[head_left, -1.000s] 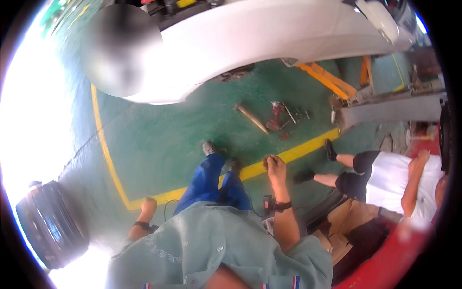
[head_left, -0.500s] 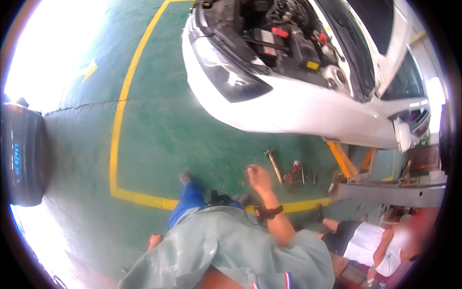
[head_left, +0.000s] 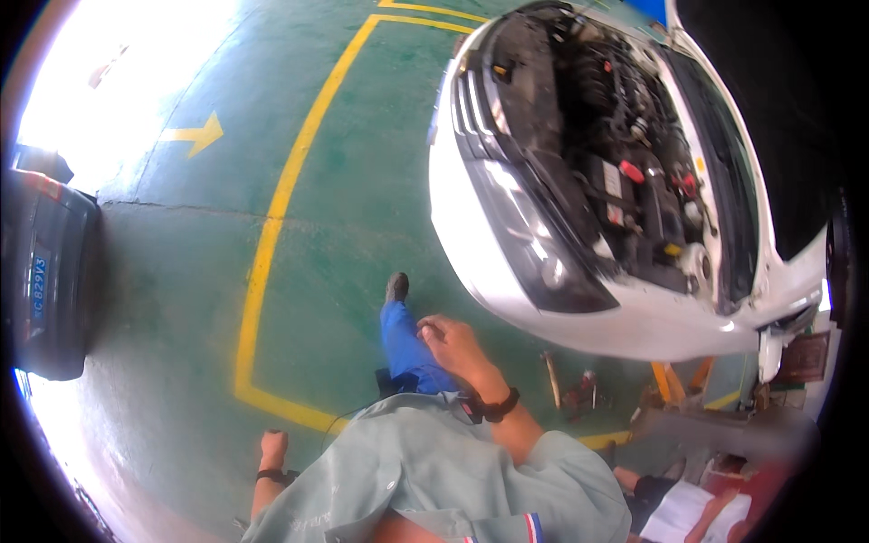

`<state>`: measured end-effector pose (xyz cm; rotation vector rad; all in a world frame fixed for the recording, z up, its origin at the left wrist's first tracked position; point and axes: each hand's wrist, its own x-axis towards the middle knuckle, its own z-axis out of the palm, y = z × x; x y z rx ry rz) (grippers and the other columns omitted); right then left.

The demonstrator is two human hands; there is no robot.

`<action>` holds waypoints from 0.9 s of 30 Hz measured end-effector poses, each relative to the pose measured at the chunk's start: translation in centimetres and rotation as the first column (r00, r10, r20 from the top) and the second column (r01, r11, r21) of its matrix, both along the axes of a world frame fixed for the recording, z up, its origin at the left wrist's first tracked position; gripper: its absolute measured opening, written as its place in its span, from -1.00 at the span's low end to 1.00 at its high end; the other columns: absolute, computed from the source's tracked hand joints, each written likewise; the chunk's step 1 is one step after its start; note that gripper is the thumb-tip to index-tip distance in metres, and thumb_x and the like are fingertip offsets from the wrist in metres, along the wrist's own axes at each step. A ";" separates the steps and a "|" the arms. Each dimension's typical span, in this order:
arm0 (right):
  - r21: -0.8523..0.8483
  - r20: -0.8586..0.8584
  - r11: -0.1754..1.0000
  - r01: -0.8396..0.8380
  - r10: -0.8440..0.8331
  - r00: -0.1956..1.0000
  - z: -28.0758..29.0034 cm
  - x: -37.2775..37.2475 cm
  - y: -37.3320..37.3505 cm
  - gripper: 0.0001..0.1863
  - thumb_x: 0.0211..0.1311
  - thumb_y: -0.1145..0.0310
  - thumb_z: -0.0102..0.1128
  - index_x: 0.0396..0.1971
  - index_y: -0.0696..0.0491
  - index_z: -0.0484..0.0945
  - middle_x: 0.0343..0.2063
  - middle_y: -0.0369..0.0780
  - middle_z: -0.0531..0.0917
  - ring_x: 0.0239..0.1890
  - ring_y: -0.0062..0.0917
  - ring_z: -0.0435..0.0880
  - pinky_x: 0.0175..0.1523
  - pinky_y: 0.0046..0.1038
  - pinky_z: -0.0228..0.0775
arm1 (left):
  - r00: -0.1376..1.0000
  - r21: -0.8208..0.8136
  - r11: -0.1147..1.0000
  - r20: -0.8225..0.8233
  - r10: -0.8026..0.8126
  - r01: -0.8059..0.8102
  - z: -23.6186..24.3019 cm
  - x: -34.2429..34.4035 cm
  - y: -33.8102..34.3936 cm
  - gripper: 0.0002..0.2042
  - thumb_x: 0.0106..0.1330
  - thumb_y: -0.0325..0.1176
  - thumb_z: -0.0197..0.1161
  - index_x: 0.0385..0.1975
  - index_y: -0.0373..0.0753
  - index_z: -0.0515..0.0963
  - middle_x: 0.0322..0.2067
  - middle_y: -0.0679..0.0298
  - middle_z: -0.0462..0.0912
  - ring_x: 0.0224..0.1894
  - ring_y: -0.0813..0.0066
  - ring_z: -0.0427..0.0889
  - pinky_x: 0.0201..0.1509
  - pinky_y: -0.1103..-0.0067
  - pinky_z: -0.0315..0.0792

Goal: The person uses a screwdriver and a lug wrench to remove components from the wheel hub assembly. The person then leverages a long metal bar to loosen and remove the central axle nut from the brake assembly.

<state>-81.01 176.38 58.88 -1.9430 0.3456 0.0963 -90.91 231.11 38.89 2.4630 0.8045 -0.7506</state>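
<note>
The white metal car (head_left: 634,326) stands ahead, its dark engine bay (head_left: 638,167) already uncovered, while the wooden-handled hammer (head_left: 552,380) lies unused on the green painted floor (head_left: 362,199). The left hand (head_left: 274,444) is curled like a fist; whether the bent fingers of the right hand (head_left: 454,346) pinch something, I cannot tell. What work remains is unclear, and the car's rear is out of view.

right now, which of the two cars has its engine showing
The white car on the right: its engine bay lies uncovered. The grey car at the far left shows its rear, with no engine in view.
</note>
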 end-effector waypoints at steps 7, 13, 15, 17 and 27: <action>-0.013 0.095 0.997 -0.082 0.083 0.992 -1.0 21.9 -2.1 -0.79 0.28 0.34 0.08 -0.19 0.13 0.58 -0.38 -0.07 0.69 -0.31 -0.23 0.69 -0.17 -0.37 0.53 | 0.991 0.202 0.978 -0.110 0.074 -0.050 4.0 13.7 -3.5 -0.67 0.06 -0.24 0.16 -0.45 -0.47 0.60 -0.37 -0.17 0.66 -0.21 -0.15 0.64 -0.12 0.26 0.50; -0.059 0.200 0.978 -0.201 0.209 0.957 4.7 41.3 -5.0 -0.80 0.28 0.35 0.08 -0.20 0.12 0.58 -0.42 -0.06 0.68 -0.38 -0.20 0.68 -0.26 -0.34 0.51 | 0.950 0.135 0.984 -0.302 -0.073 0.119 3.2 23.4 -6.9 -0.76 0.09 -0.28 0.17 -0.50 -0.36 0.62 -0.41 -0.07 0.67 -0.27 0.00 0.66 -0.21 0.34 0.50; 0.020 0.178 0.981 -0.193 0.187 0.966 5.6 46.7 -6.6 -0.80 0.29 0.35 0.08 -0.20 0.12 0.58 -0.43 -0.06 0.68 -0.40 -0.20 0.68 -0.28 -0.34 0.51 | 0.943 0.099 0.985 -0.317 -0.104 0.142 2.7 28.8 -8.8 -0.79 0.10 -0.29 0.17 -0.51 -0.33 0.62 -0.42 -0.04 0.67 -0.28 0.04 0.67 -0.23 0.36 0.50; 0.012 0.105 0.982 -0.190 0.188 0.977 5.7 51.7 -8.7 -0.77 0.32 0.34 0.06 -0.15 0.13 0.57 -0.36 -0.07 0.69 -0.31 -0.30 0.70 -0.19 -0.39 0.51 | 0.933 0.060 0.982 -0.329 -0.149 0.178 1.8 34.5 -11.1 -0.81 0.11 -0.30 0.17 -0.53 -0.29 0.63 -0.43 -0.01 0.67 -0.30 0.09 0.67 -0.26 0.38 0.49; -0.230 -0.013 0.959 0.169 -0.176 0.984 2.9 73.6 -21.6 -0.75 0.35 0.32 0.06 -0.10 0.13 0.57 -0.30 -0.12 0.72 -0.23 -0.35 0.73 -0.12 -0.43 0.53 | 0.458 -0.055 0.508 -0.359 -0.813 0.859 -1.8 75.8 -14.3 -0.85 0.16 -0.36 0.18 -0.60 -0.11 0.65 -0.50 0.16 0.69 -0.38 0.33 0.70 -0.40 0.50 0.48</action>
